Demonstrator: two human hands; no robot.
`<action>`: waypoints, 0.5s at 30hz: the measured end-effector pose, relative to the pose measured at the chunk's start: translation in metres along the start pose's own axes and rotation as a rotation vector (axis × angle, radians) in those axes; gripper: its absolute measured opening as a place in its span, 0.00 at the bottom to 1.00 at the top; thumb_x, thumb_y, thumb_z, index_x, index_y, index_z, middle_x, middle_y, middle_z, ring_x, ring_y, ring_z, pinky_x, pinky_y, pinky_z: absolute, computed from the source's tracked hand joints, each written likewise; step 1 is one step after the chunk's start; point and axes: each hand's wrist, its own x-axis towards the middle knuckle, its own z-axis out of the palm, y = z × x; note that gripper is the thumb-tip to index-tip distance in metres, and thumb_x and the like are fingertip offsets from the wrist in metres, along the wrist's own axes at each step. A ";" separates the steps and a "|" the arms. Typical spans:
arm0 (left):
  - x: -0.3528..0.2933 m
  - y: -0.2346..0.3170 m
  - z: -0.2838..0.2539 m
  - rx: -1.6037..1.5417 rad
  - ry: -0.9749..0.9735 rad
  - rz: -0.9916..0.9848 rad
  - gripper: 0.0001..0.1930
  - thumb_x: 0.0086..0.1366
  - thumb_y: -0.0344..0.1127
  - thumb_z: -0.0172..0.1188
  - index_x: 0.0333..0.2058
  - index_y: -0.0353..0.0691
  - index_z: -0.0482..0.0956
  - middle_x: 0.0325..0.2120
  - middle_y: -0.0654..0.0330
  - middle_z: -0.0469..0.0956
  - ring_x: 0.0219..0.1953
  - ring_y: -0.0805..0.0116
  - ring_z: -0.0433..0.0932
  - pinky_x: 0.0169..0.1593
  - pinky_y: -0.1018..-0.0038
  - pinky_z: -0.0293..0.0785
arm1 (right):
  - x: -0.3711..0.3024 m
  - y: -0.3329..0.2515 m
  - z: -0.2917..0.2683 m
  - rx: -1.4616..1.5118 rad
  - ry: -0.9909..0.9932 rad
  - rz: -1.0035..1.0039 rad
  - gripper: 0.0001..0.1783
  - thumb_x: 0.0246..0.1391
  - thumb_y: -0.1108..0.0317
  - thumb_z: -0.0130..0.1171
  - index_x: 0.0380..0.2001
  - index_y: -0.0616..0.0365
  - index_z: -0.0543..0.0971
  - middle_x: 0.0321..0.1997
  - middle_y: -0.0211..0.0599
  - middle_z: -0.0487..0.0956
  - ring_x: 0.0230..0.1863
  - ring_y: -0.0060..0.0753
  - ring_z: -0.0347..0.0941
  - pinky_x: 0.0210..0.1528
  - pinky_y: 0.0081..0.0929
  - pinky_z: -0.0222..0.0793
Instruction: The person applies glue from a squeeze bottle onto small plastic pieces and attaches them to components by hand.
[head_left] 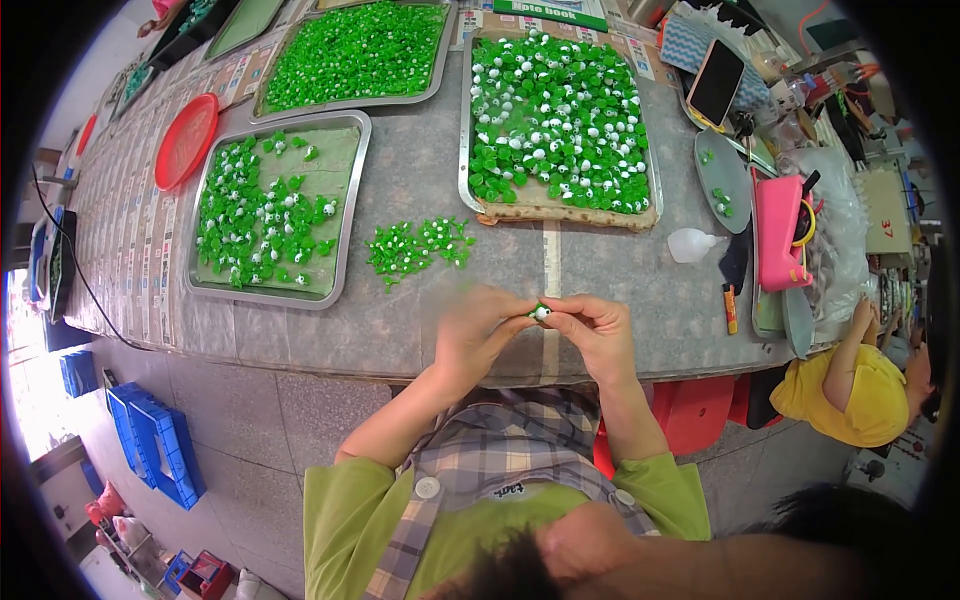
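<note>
My left hand (478, 330) and my right hand (596, 330) meet over the table's near edge, fingertips pinched together on one small green and white plastic piece (541, 313). The left hand is blurred. Just beyond the hands a loose pile of green and white pieces (418, 246) lies on the grey tabletop. Behind it stand a metal tray (342, 215) partly filled with such pieces on the left and a fuller tray (465, 140) on the right.
A third tray (440, 60) of plain green pieces sits far back. A red plate (186, 140) lies at the left. A small clear bottle (692, 244), pink case (778, 232) and phone (716, 82) crowd the right. A person in yellow (850, 385) sits lower right; blue crates (155, 440) stand on the floor.
</note>
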 end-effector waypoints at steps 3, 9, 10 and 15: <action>-0.004 -0.001 0.002 0.037 0.012 0.010 0.08 0.44 0.25 0.55 0.28 0.37 0.72 0.21 0.58 0.72 0.24 0.64 0.70 0.28 0.75 0.64 | -0.001 -0.004 0.002 -0.028 0.006 -0.010 0.08 0.40 0.79 0.52 0.28 0.63 0.74 0.27 0.33 0.74 0.29 0.17 0.68 0.32 0.11 0.63; -0.007 -0.003 0.008 0.085 0.036 -0.019 0.09 0.42 0.23 0.56 0.27 0.36 0.74 0.21 0.60 0.72 0.23 0.69 0.69 0.27 0.79 0.64 | 0.003 -0.002 -0.001 -0.012 0.002 0.097 0.07 0.40 0.77 0.52 0.27 0.65 0.74 0.26 0.35 0.74 0.27 0.19 0.69 0.30 0.14 0.66; -0.006 -0.001 0.007 0.083 0.032 -0.020 0.09 0.42 0.23 0.56 0.27 0.36 0.74 0.21 0.60 0.72 0.23 0.69 0.69 0.27 0.79 0.64 | 0.004 -0.001 -0.003 -0.012 0.006 0.098 0.07 0.40 0.77 0.52 0.27 0.65 0.74 0.26 0.35 0.74 0.27 0.19 0.69 0.30 0.14 0.66; 0.001 0.000 0.000 0.237 -0.043 0.112 0.11 0.40 0.25 0.58 0.27 0.37 0.73 0.20 0.60 0.72 0.23 0.66 0.70 0.26 0.77 0.65 | 0.009 -0.001 -0.007 0.113 -0.045 0.175 0.07 0.40 0.76 0.53 0.27 0.65 0.74 0.25 0.37 0.74 0.26 0.23 0.70 0.29 0.16 0.67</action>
